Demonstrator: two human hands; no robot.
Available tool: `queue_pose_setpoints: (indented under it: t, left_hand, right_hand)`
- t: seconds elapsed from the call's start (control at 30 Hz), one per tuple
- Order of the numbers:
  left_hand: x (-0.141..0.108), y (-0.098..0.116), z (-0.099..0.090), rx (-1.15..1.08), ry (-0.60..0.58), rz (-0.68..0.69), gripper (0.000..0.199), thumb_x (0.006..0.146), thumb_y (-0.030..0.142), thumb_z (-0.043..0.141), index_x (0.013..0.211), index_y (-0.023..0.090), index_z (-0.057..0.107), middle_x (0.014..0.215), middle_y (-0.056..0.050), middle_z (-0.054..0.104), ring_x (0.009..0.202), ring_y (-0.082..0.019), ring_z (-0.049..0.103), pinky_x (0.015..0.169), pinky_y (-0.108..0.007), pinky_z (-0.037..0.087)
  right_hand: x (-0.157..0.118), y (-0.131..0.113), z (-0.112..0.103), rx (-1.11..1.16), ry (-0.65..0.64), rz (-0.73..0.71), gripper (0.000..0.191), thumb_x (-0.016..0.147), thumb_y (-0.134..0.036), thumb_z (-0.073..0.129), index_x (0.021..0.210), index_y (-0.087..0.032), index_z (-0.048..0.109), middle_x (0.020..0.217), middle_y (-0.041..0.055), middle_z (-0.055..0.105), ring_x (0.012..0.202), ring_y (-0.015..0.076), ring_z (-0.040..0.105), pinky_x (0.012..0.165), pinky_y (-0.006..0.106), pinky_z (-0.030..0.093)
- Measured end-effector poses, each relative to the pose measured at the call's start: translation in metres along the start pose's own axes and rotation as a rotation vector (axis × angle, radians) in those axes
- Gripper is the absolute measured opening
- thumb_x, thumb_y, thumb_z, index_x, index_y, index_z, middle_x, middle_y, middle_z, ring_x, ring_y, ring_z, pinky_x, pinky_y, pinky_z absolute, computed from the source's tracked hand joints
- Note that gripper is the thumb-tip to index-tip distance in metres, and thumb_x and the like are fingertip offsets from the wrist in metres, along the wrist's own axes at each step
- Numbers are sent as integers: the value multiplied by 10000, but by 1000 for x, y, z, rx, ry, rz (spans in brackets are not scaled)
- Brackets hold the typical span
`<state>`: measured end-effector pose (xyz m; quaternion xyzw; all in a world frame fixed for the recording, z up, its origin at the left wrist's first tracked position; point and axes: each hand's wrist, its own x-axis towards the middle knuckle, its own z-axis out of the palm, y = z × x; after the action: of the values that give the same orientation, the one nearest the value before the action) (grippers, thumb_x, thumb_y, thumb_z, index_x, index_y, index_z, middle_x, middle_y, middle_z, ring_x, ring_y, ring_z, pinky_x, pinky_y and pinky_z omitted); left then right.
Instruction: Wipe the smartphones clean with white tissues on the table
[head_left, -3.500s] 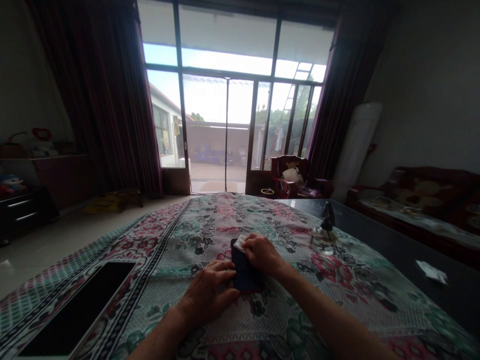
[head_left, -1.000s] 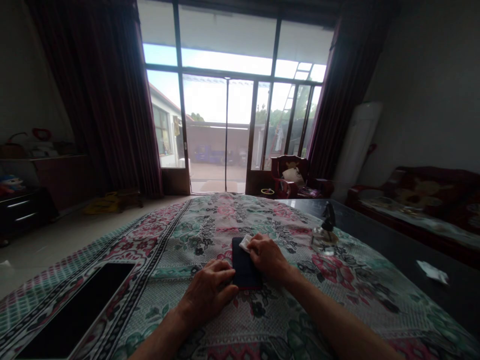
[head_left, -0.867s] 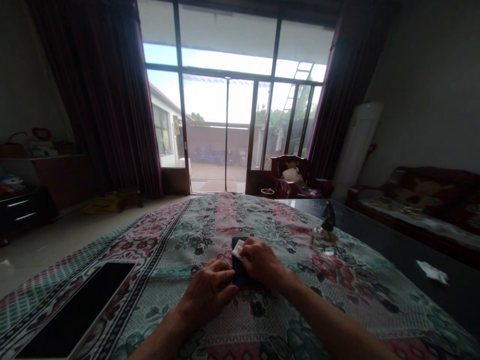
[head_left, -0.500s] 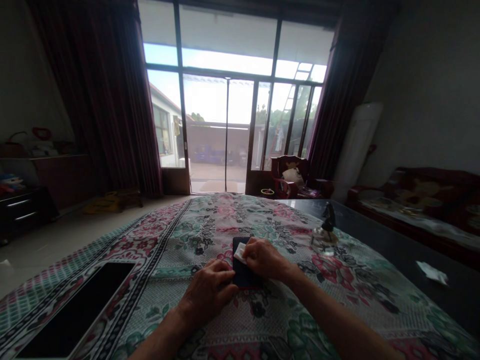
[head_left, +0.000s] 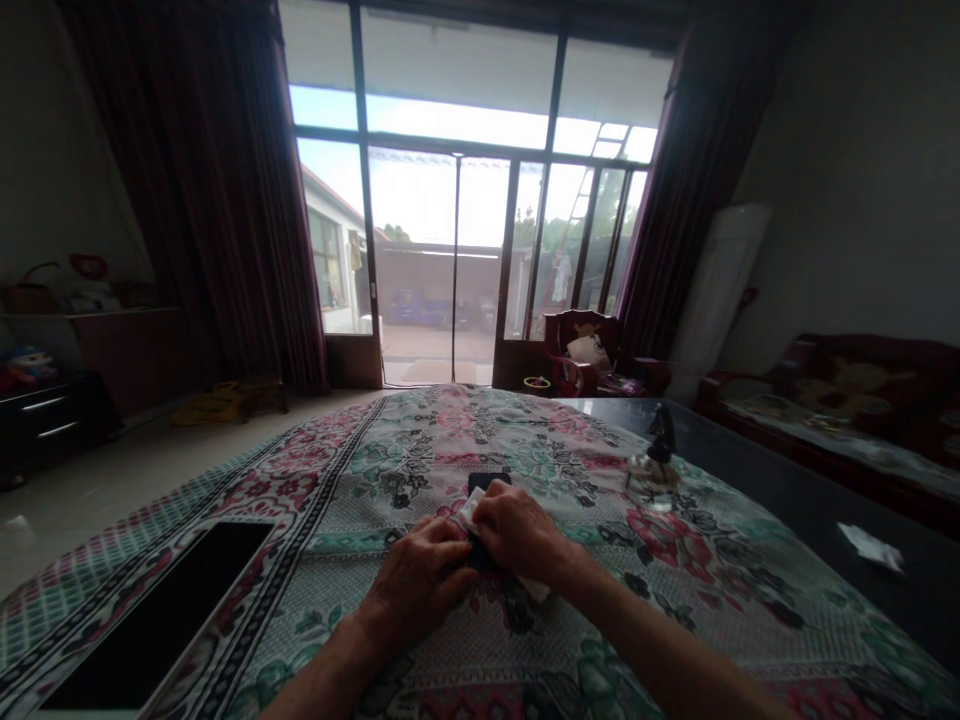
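A small, thin, dark blue rectangle [head_left: 489, 481] lies flat on the floral tablecloth [head_left: 420, 640]; my hands cover much of it, and its exact kind is unclear. My left hand [head_left: 420, 572] is at its left edge, fingers bent together and holding it there. A white tissue [head_left: 472, 506] is pinched in my right hand [head_left: 519, 527], which presses it onto the rectangle's surface. Part of the tissue also shows below the right palm. To the right stands a clear spray bottle [head_left: 649, 482] with a black trigger head.
A large white-framed black screen [head_left: 161, 620] lies at the left. On the dark tabletop [head_left: 795, 490] at the right is a crumpled white tissue [head_left: 871, 548]. Beyond the table are a wooden armchair [head_left: 581, 345], a sofa [head_left: 840, 400] and a glass door [head_left: 420, 270].
My right hand has slid the tissue towards me and slightly left over the dark rectangle, uncovering its far end. My left hand stays in place.
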<state>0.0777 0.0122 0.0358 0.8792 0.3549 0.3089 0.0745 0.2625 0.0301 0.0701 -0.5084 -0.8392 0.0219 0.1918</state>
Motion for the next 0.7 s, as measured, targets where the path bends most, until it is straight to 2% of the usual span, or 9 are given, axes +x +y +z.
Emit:
queue_pose_setpoints:
  t: [0.1,0.23,0.33,0.47,0.7]
  left_hand:
    - [0,1,0,0,16,-5,137,832,313,630,917,266,727,932,-8,675,893,-177,611,809,-301,521]
    - [0,0,1,-7,42,-6,182,821,300,643,983,267,717,946,-12,675,903,-177,623,804,-297,530]
    - [-1,-1,2,-12,44,-13,183,816,283,650,983,255,719,949,-17,675,907,-181,623,806,-303,529]
    - [-1,0,1,-18,28,-25,187,816,272,654,991,249,716,950,-18,669,913,-183,614,813,-307,519]
    - [1,3,-1,-17,-16,-34,108,830,266,636,897,269,721,913,-2,656,901,-177,591,800,-297,494]
  right_hand:
    - [2,10,-4,15,14,61,196,789,-168,544,744,-224,726,811,28,639,740,125,579,673,208,384]
    - [4,30,-13,-65,41,196,215,783,-166,534,738,-227,734,799,37,655,746,142,589,686,224,387]
    - [5,36,-17,-110,49,266,217,799,-177,524,766,-221,735,824,52,659,756,150,598,692,232,390]
    - [4,27,-15,-133,40,284,197,810,-192,527,761,-199,718,832,69,655,761,157,602,678,234,385]
    - [-1,-8,-3,-33,12,168,197,793,-224,525,744,-203,715,780,45,642,701,133,575,632,227,355]
